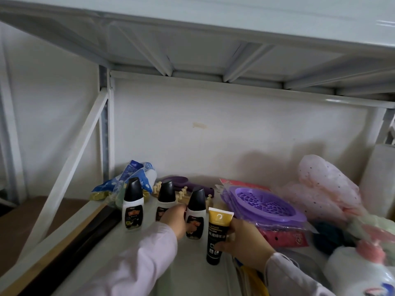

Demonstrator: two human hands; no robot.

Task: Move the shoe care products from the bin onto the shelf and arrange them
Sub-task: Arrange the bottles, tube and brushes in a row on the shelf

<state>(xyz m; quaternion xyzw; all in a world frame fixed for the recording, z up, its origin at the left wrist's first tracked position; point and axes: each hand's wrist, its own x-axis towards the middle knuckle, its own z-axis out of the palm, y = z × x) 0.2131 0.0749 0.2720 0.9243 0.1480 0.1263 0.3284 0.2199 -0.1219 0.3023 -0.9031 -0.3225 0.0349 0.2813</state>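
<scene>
Three black-capped polish bottles stand upright in a row on the white shelf (192,272): a left bottle (133,205), a middle bottle (165,199) and a right bottle (195,212). The left hand (174,221) reaches between the middle and right ones, fingers curled against them; I cannot tell if it grips either. The right hand (241,242) is wrapped around a black and gold tube (217,236), held upright just beside the right bottle. Purple strainers (267,205) lie nearby.
</scene>
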